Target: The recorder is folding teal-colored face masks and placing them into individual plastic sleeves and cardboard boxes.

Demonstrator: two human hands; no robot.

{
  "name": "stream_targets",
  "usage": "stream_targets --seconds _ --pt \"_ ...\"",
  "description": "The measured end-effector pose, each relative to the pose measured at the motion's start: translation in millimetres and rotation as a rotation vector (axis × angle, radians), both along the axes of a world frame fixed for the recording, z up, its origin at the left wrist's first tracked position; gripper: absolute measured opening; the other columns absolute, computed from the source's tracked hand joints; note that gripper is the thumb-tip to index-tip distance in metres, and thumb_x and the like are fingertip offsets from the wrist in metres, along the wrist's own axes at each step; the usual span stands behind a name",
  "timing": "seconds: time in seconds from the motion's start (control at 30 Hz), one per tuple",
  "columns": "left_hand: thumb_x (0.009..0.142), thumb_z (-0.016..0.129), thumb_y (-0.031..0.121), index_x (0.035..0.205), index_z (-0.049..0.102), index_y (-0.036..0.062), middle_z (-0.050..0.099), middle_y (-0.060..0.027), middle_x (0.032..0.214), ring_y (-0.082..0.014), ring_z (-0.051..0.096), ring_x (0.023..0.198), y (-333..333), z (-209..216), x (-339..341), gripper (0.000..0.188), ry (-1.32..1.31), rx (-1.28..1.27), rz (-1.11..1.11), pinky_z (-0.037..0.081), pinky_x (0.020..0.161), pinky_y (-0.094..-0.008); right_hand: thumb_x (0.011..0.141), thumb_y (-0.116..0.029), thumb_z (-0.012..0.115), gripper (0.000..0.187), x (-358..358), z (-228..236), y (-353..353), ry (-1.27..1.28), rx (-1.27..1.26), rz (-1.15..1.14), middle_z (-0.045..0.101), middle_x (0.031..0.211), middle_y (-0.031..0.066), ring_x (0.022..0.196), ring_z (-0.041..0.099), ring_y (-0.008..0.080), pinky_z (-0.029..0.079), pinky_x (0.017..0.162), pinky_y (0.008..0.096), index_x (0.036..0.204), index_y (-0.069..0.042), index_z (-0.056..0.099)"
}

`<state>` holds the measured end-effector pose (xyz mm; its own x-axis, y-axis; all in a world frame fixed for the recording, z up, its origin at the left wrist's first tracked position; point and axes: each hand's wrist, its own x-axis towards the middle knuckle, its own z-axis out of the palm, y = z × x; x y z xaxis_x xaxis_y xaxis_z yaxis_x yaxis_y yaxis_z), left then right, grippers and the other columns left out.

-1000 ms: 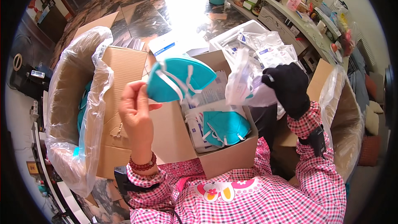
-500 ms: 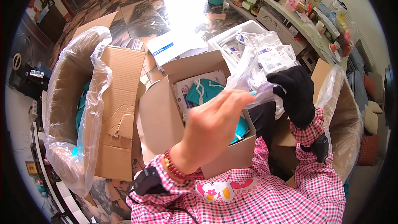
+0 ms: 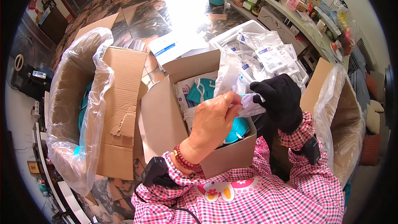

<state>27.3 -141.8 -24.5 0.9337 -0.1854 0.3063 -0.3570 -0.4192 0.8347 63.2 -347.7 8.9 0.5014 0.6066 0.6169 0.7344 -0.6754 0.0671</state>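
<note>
A clear plastic pouch, crumpled and upright, is held above the open cardboard box.

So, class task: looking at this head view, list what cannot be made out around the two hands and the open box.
- Clear plastic bag: its contents, hidden behind the left hand and the gloved right hand.
- Cardboard box: its bottom, covered by teal masks and packets.
- Lined carton on the left: its contents, veiled by crumpled plastic.
- Shelf items: too small and bent by the fisheye rim.

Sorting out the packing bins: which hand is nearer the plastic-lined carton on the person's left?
Left. The bare left hand is over the middle box, closer to the lined carton; the gloved right hand is farther right.
</note>
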Motion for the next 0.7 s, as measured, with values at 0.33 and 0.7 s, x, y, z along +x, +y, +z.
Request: stream_targets --seconds 0.33,0.7 --pt "0.082 0.065 -0.003 0.1 0.062 -0.0011 0.066 -0.0141 0.069 -0.0229 0.073 0.068 -11.0 -24.4 -2.6 0.018 0.24 -0.167 -0.132 0.053 0.057 -0.0313 0.072 -0.012 0.078 0.038 -12.0 -13.2 19.5 0.072 0.127 0.063 0.065 0.085 0.0029 0.074 0.063 0.0234 0.051 0.065 0.0363 0.108 -0.014 0.067" --pt "0.069 0.079 0.003 0.112 0.06 0.0106 0.06 -0.0028 0.12 -0.0163 0.071 0.07 -12.6 -13.9 2.8 0.048 -0.081 -0.07 0.155 0.054 0.062 -0.0318 0.077 -0.004 0.074 0.031 -16.9 -20.0 20.8 0.321 0.425 0.12 0.071 0.095 0.0109 0.075 0.068 0.0307 0.053 0.064 0.0398 0.106 -0.008 0.063"
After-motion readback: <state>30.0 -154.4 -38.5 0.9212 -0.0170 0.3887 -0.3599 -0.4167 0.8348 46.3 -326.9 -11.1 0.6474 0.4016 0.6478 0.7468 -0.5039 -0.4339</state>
